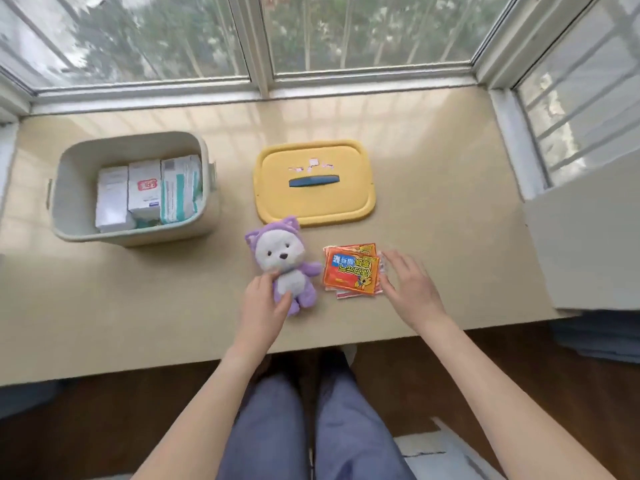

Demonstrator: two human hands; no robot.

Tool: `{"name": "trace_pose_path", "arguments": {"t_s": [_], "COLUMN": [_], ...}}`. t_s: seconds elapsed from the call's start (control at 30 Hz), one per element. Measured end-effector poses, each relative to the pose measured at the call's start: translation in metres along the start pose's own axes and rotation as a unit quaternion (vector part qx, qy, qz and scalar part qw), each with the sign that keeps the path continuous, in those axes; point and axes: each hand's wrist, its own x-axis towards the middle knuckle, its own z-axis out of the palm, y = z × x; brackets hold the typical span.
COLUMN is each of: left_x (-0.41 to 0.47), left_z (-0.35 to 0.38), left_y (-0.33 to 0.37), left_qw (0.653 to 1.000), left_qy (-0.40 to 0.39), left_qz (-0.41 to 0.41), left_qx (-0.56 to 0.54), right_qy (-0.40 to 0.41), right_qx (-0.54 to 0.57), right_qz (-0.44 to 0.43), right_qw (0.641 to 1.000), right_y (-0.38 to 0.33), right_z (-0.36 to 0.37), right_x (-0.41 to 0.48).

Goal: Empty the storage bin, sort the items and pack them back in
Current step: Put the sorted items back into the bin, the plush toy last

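A pale green storage bin (pixel 69 188) stands at the left of the beige sill, with three white medicine boxes (pixel 145 192) upright inside. Its yellow lid (pixel 353 199) with a blue handle lies flat to the right. A purple and white plush toy (pixel 285 268) lies on its back in front of the lid; my left hand (pixel 265 303) grips its lower body with thumb and fingers. A stack of orange packets (pixel 351 271) lies to the toy's right. My right hand (pixel 410 284) rests at the packets' right edge, fingers spread, touching them.
Window frames (pixel 263 81) close off the back and right side of the sill. A grey panel (pixel 588 244) sits at the right edge. The sill's front edge (pixel 138 372) runs just above my knees.
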Motion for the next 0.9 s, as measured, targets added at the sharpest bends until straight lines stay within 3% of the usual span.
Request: {"name": "trace_pose_path", "arguments": {"t_s": [0.1,0.2,0.47,0.77,0.9], "left_x": [0.014,0.032,0.07,0.068,0.067], "left_z": [0.03,0.06,0.106,0.107,0.105], "left_y": [-0.015,-0.033,-0.071,-0.076,-0.074], "left_qw": [0.988,0.974,0.974,0.975,0.976], "left_qy": [0.045,0.083,0.131,0.142,0.134], "left_qz": [-0.139,-0.2,-0.158,-0.143,-0.147], "left_qx": [-0.056,-0.07,-0.092,-0.092,-0.085], "right_qy": [-0.042,-0.069,-0.131,-0.121,-0.116], "right_qx": [0.002,-0.007,-0.066,-0.098,-0.106], "right_qz": [-0.021,-0.046,-0.117,-0.181,-0.158], "right_qw": [0.999,0.997,0.982,0.971,0.975], "right_y": [0.014,0.03,0.089,0.104,0.103], "right_z": [0.033,0.075,0.154,0.151,0.15], "right_x": [0.04,0.079,0.136,0.127,0.119]}}
